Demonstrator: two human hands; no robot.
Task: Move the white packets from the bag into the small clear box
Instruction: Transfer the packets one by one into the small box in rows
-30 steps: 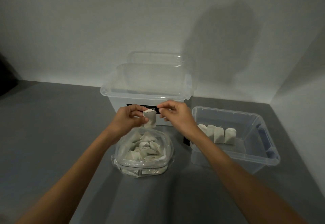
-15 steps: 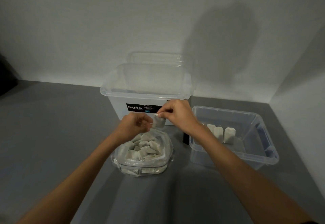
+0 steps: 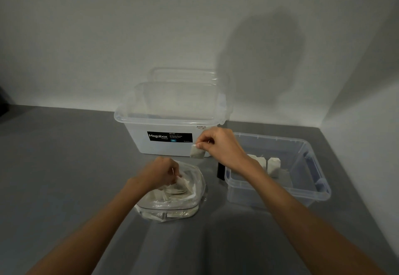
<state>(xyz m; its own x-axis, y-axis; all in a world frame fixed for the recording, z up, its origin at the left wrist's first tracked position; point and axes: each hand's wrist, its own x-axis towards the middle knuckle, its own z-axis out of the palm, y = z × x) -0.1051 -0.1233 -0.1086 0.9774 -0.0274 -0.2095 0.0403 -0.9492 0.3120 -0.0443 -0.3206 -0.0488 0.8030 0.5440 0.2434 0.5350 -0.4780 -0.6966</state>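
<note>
A clear plastic bag [image 3: 194,206] full of white packets [image 3: 172,191] sits on the grey table in front of me. My left hand [image 3: 159,172] reaches down into the bag's open mouth, fingers curled on a packet there. My right hand [image 3: 220,145] pinches one white packet [image 3: 197,152] by its top edge, hanging in the air between the bag and the small clear box [image 3: 311,190]. That box stands to the right and holds several upright white packets [image 3: 273,166], partly hidden by my right wrist.
A large clear storage box [image 3: 170,121] with a black label stands behind the bag, against the wall. Its lid [image 3: 187,76] leans behind it. A small black object [image 3: 220,171] stands beside the small box. A side wall closes the right.
The packet passed from my left hand to my right, which now carries it right and upward. My left hand dropped down into the bag.
</note>
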